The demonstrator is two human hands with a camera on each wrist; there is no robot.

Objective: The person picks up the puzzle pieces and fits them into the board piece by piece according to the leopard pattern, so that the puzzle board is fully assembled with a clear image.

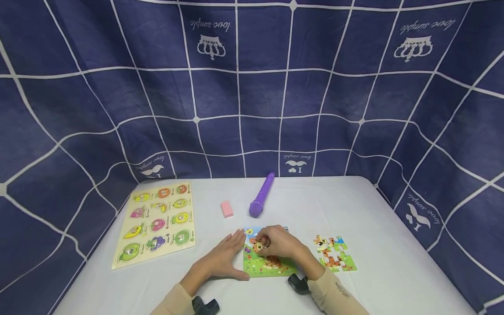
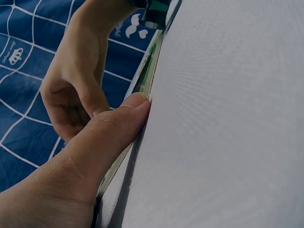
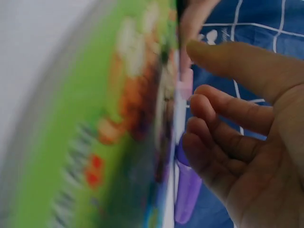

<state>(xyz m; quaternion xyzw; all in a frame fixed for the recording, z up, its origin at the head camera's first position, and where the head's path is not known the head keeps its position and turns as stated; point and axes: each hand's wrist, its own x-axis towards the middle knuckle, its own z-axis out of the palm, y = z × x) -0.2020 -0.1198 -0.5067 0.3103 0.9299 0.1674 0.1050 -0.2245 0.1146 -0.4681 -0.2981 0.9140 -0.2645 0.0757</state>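
Note:
A jigsaw puzzle board (image 1: 252, 267) with a spotted orange animal on green grass lies at the front middle of the table. My left hand (image 1: 223, 259) rests at its left side with fingers spread. In the left wrist view the left thumb (image 2: 107, 135) touches the board's edge. Over the board, my right hand (image 1: 278, 241) bends its fingers down near the animal's head. The right wrist view shows a gap between the right thumb (image 3: 228, 59) and the loosely curled fingers, with nothing visible in it. Several loose puzzle pieces (image 1: 331, 261) lie to the right.
A wooden fruit peg board (image 1: 130, 229) lies on the left of the white table (image 1: 374, 218). Behind the puzzle are a pink block (image 1: 226, 209) and a purple toy microphone (image 1: 263, 197). A blue checked cloth (image 1: 260, 96) hangs around the table.

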